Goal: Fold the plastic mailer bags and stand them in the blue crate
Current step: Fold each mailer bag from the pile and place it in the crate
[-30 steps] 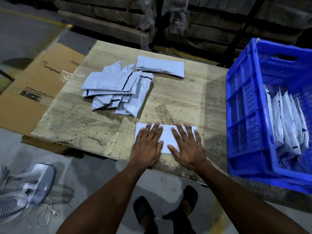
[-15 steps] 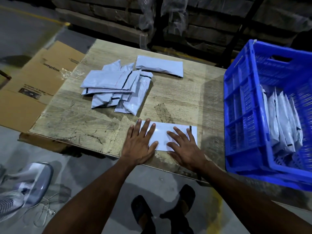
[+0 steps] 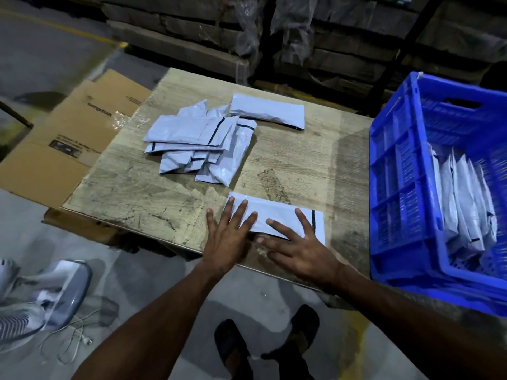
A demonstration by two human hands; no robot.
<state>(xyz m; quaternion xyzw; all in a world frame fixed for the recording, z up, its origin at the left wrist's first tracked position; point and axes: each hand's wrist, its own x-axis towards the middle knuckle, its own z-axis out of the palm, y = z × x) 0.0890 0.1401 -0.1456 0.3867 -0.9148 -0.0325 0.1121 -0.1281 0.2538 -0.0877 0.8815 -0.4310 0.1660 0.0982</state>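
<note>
A white mailer bag [image 3: 277, 215] with a black strip lies flat near the front edge of the wooden table [image 3: 153, 193]. My left hand [image 3: 227, 237] rests with straight fingers on its left end. My right hand [image 3: 299, 248] lies flat with spread fingers over its lower right part. A loose pile of several grey mailer bags [image 3: 203, 144] sits at the table's middle, and one more folded bag [image 3: 269, 111] lies behind it. The blue crate [image 3: 397, 187] stands to the right, with several folded bags [image 3: 463, 209] upright inside.
A flattened cardboard box [image 3: 74, 133] lies under the table's left side. A grey fan [image 3: 35, 300] with a cable lies on the floor at lower left. Wrapped stacked pallets [image 3: 247, 31] stand behind the table. My feet [image 3: 266, 344] are below the front edge.
Both hands have slid apart along the bag, the left toward its left end and off its lower edge. The bag's black strip at the right now shows.
</note>
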